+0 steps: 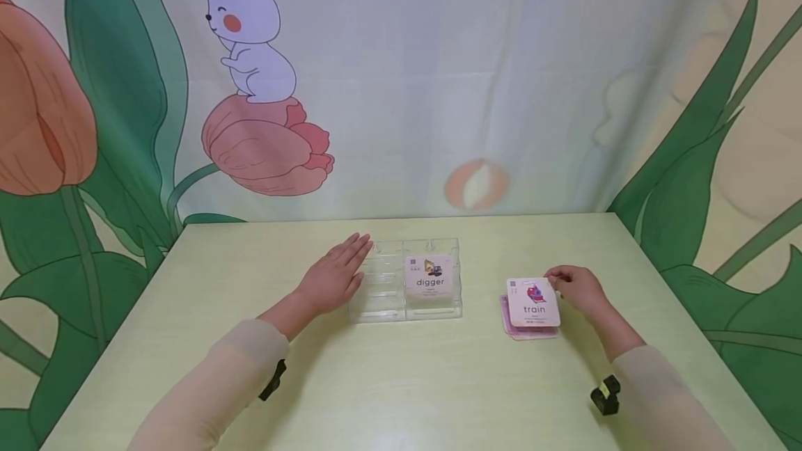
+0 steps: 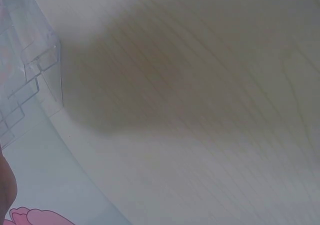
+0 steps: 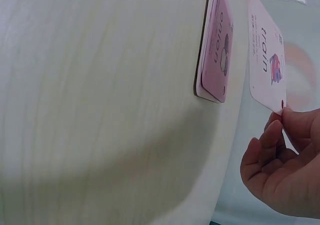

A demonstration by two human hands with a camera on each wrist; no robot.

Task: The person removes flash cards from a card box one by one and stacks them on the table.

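Observation:
Pinched at its corner by my right hand (image 1: 579, 289) is a white flashcard (image 1: 533, 303) printed "train" with a train picture. In the right wrist view this train card (image 3: 267, 55) is lifted over a small stack of cards whose top one, the pink onion card (image 3: 218, 47), lies on the table. My left hand (image 1: 335, 275) has its fingers straight at the left side of a clear plastic rack (image 1: 379, 315). A digger card (image 1: 429, 277) sits in the rack's right column; the left column holds no card. The left wrist view catches the rack's edge (image 2: 47, 60).
All of this is on a pale wood-grain table (image 1: 401, 381). Behind its far edge hangs a printed cloth (image 1: 401, 89) with a rabbit, tulips and leaves. Black wrist devices show under both sleeves.

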